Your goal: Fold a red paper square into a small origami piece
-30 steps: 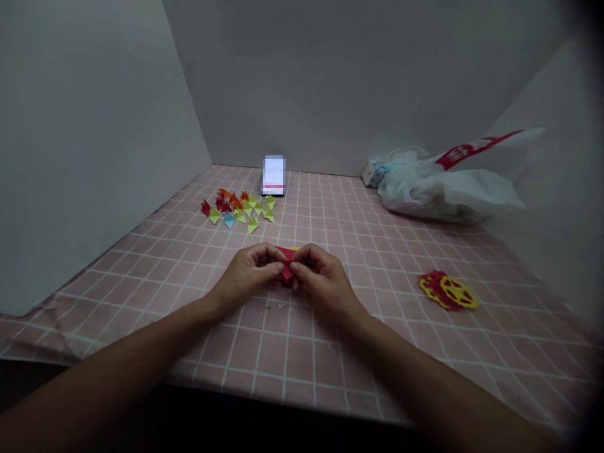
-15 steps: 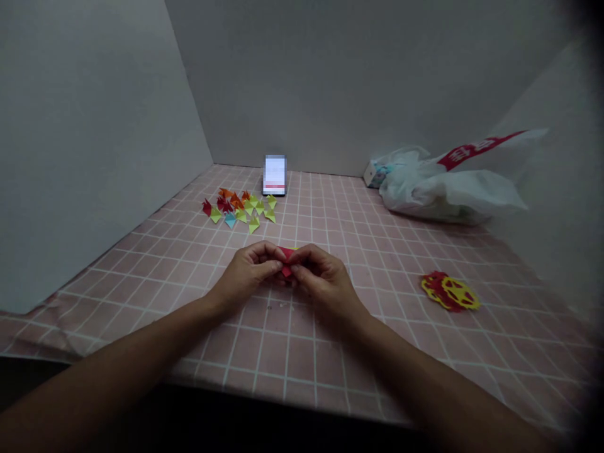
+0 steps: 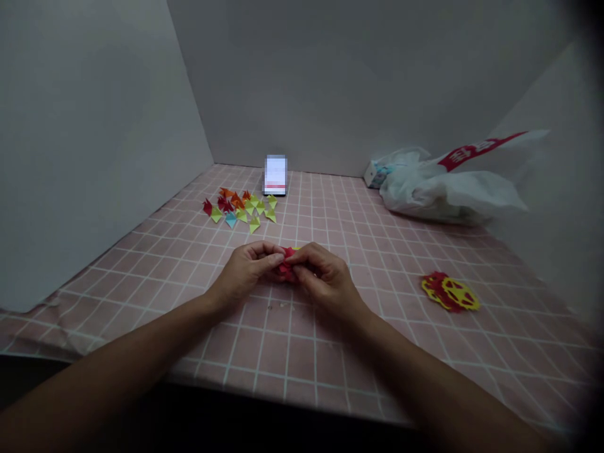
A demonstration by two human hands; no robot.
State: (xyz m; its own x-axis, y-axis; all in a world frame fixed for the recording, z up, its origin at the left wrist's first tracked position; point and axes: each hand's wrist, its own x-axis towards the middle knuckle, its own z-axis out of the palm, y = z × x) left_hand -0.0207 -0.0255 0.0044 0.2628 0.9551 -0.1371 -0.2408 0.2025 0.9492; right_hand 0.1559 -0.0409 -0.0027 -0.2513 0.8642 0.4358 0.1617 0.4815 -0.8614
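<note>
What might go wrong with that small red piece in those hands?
The red piece looks thin, so it might crease or tear where the left hand and right hand pinch it. It is also small and partly covered by them, so a slip or crooked edge could go unnoticed.

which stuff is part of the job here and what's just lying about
In the job: red piece, held by left hand and right hand; perhaps folded paper figures.

Apparently lying about: red and yellow cut-outs; plastic bag; box; lit screen.
</note>
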